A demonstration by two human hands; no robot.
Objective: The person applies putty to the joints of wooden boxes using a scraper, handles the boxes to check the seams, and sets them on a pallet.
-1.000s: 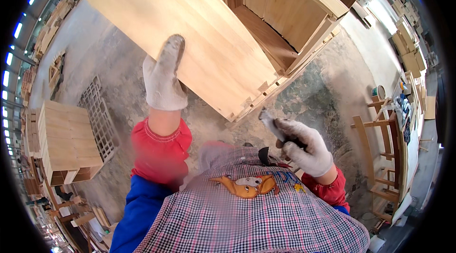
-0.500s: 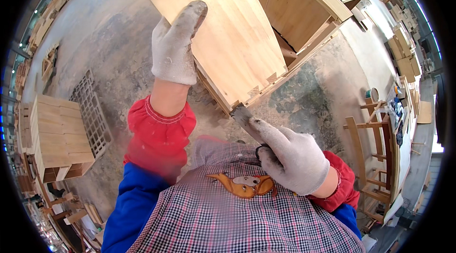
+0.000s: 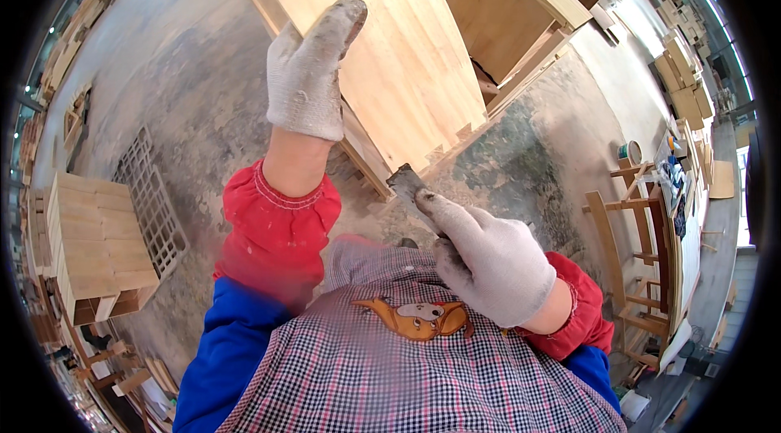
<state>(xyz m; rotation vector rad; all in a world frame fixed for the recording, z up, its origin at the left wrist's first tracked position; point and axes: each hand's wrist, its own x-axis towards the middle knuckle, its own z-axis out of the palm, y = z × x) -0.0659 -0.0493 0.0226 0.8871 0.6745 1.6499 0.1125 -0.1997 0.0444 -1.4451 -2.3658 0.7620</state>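
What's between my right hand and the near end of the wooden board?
In the head view, a flat scraper, held in your right hand, juts toward the wooden board; whether its tip touches is unclear.

Around us spreads a stained grey floor (image 3: 207,59), gleaming at upper right. On our left, a lattice pallet (image 3: 156,204) lies beside a pale wooden cabinet (image 3: 102,238); beyond are timber stacks (image 3: 73,44). On our right, a wooden frame (image 3: 607,246) stands by a cluttered worktop (image 3: 691,258).
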